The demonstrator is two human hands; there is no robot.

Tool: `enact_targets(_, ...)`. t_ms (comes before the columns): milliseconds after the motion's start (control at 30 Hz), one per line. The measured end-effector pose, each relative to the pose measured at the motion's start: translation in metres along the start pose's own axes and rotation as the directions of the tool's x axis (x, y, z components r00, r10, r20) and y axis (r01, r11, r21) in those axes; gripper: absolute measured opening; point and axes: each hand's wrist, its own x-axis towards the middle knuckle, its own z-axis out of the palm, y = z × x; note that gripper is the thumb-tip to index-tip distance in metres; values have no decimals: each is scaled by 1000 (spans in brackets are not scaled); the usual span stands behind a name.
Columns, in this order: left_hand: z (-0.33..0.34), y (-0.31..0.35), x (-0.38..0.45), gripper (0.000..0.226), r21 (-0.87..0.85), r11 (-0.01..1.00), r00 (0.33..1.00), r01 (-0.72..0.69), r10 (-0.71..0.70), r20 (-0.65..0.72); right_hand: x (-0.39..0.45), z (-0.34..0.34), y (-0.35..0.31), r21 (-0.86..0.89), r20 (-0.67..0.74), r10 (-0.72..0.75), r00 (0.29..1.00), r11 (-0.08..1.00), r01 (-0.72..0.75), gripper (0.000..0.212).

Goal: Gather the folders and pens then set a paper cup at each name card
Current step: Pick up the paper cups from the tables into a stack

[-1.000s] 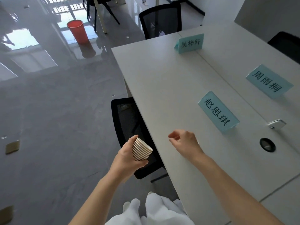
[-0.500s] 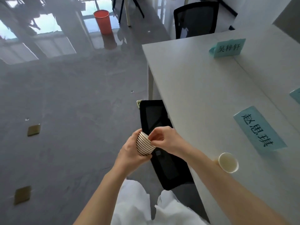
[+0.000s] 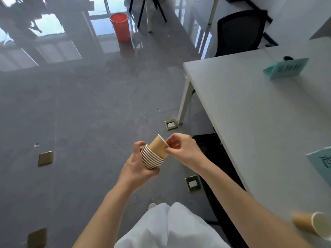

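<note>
My left hand (image 3: 138, 164) grips a nested stack of brown paper cups (image 3: 151, 159) over the floor, left of the white table (image 3: 250, 113). My right hand (image 3: 182, 148) pinches the rim of the top cup (image 3: 159, 146), which sticks halfway out of the stack. One paper cup (image 3: 311, 225) stands on the table at the lower right, near a teal name card (image 3: 322, 163) cut off by the frame edge. A second teal name card (image 3: 286, 68) stands at the table's far end.
A black chair (image 3: 240, 31) stands behind the table's far end, and another dark chair (image 3: 216, 158) is tucked under the near edge. A red bin (image 3: 120, 26) stands on the glossy grey floor, which has several brass floor boxes (image 3: 45, 158).
The view swung left and forward along the table. My right hand has drawn the top cup partway out of the stack. The placed cup now lies at the lower right.
</note>
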Motion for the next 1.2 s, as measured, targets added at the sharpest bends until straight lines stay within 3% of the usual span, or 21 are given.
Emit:
enact_targets(267, -33, 5, 91, 74, 35, 999, 996, -41, 39, 82, 79, -3, -12, 64, -60, 62, 996, 996, -58, 14)
enact_targets(600, -68, 61, 288, 72, 98, 992, 988, -85, 72, 134, 251, -73, -30, 185, -137, 103, 985, 980, -77, 13)
enact_targets(800, -81, 101, 383, 68, 84, 991, 977, -104, 86, 194, 339, -110, -47, 165, -171, 91, 981, 984, -62, 11)
enact_targets(1200, -114, 142, 596, 73, 70, 976, 945, -209, 183, 270, 514, -163, -69, 232, -332, 234, 914, 959, -161, 13)
